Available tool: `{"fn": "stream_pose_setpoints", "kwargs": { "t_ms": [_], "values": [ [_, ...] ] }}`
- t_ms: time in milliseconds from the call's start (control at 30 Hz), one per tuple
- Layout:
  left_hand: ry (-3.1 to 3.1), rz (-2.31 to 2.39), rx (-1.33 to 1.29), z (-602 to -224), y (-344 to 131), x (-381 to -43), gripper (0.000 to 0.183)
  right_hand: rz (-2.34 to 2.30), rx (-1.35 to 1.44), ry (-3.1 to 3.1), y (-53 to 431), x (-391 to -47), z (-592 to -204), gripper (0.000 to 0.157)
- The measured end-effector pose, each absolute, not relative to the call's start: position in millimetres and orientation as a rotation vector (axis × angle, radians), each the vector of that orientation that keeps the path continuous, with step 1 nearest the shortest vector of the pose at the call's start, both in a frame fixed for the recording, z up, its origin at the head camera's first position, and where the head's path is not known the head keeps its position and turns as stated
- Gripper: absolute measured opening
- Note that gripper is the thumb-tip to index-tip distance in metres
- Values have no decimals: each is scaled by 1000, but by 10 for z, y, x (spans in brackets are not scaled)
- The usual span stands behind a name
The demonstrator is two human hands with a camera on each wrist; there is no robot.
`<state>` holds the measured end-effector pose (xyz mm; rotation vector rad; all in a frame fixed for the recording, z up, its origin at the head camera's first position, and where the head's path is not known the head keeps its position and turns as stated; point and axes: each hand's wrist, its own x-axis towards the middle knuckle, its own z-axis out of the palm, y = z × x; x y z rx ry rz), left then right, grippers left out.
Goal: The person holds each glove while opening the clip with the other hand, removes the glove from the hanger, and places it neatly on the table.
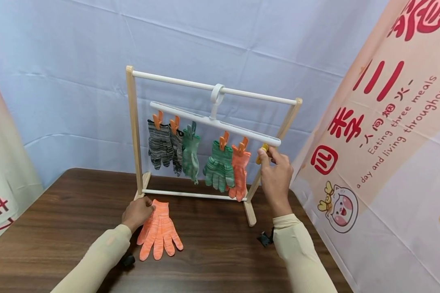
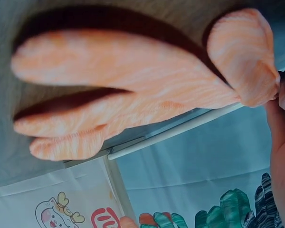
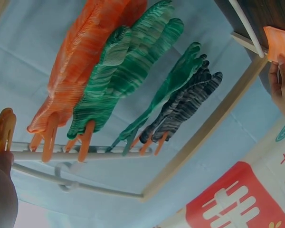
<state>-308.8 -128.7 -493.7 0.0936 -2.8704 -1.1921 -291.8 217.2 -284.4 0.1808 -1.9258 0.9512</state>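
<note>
My left hand [image 1: 137,211] pinches the cuff of an orange glove [image 1: 160,232], whose fingers point toward me over the table. The left wrist view shows this glove [image 2: 133,71] large. At the right end of a white hanger [image 1: 190,114], my right hand [image 1: 277,175] pinches a yellow clothespin [image 1: 262,151]. That clothespin [image 3: 7,128] is upright beside the bar in the right wrist view; whether it is fixed to the bar I cannot tell. From the hanger, orange and teal clothespins hold two grey-black gloves [image 1: 159,144], two green gloves [image 1: 220,169] and an orange glove [image 1: 239,175].
The hanger hooks over the top rod [image 1: 176,81] of a wooden stand [image 1: 133,134] on the brown table [image 1: 77,228]. Small black objects [image 1: 265,238] lie by both forearms. A pale cloth backdrop [image 1: 205,36] stands behind, with a printed banner [image 1: 374,122] at right.
</note>
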Motion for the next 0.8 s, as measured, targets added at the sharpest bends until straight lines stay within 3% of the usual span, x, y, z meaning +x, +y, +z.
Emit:
{"fn": "stream_pose_setpoints", "kwargs": {
  "t_ms": [800],
  "values": [
    [-2937, -1089, 163, -4927, -1304, -3114, 22, 947, 177, -1943, 2173, -2913, -2845, 22]
  ]
}}
